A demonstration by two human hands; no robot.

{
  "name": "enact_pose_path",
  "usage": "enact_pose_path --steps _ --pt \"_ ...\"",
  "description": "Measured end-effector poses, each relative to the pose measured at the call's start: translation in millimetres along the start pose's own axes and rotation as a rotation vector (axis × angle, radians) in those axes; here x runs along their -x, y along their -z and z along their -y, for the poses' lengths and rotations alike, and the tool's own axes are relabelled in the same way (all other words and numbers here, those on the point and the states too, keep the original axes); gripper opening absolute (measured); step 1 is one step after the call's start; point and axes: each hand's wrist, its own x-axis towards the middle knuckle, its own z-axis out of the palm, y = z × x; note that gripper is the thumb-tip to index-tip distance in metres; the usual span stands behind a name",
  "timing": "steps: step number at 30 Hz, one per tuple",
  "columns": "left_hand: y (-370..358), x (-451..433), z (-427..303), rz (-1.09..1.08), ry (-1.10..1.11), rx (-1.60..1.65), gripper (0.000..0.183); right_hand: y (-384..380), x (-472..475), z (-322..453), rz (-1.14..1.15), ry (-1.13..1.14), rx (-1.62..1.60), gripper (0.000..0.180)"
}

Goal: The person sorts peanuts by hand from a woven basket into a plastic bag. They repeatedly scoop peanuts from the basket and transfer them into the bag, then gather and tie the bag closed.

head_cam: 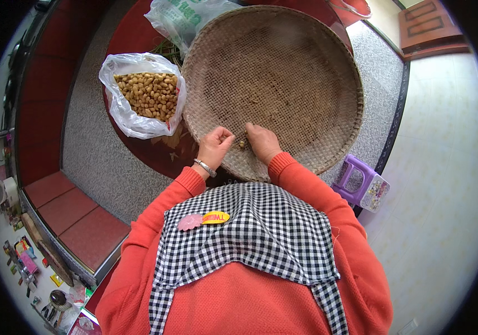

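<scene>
A large round woven bamboo tray rests on a dark red table. Over its near left rim is my left hand, thumb and fingertips brought together; whether something small is between them cannot be told. My right hand reaches down onto the weave inside the tray, fingers curled and fingertips partly hidden. Between the two hands lies a small yellowish piece, perhaps a peanut. Left of the tray, an open white plastic bag is filled with unshelled peanuts.
Behind the peanut bag are another plastic bag with green print and some green stems. A red container stands beyond the tray. On the right, a purple plastic stool is near the table, on the floor.
</scene>
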Motion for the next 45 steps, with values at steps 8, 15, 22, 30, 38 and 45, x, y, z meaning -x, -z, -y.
enact_pose_path --steps 8,15,22,30,38,45 --pt "9.7 8.4 -8.3 0.139 0.279 0.474 0.016 34.3 8.6 12.9 0.294 -0.308 -1.181 0.019" --pt "5.9 11.6 -23.6 0.242 0.209 0.657 0.028 51.4 21.5 31.4 0.363 -0.219 -1.481 0.02" --pt "5.1 8.2 -23.4 0.337 0.395 0.961 0.032 66.5 25.0 49.3 0.102 -0.121 -1.133 0.018" --pt "1.8 -8.5 -6.2 0.382 0.385 1.169 0.048 76.3 23.6 39.2 0.03 -0.256 -1.16 0.015" --pt "0.6 -7.8 -20.2 0.12 0.371 0.644 0.066 59.7 15.2 12.2 -0.151 -0.384 -1.329 0.014" --pt "73.3 5.7 -11.2 -0.593 -0.367 -0.432 0.054 67.7 8.7 46.4 0.002 -0.417 -1.257 0.016"
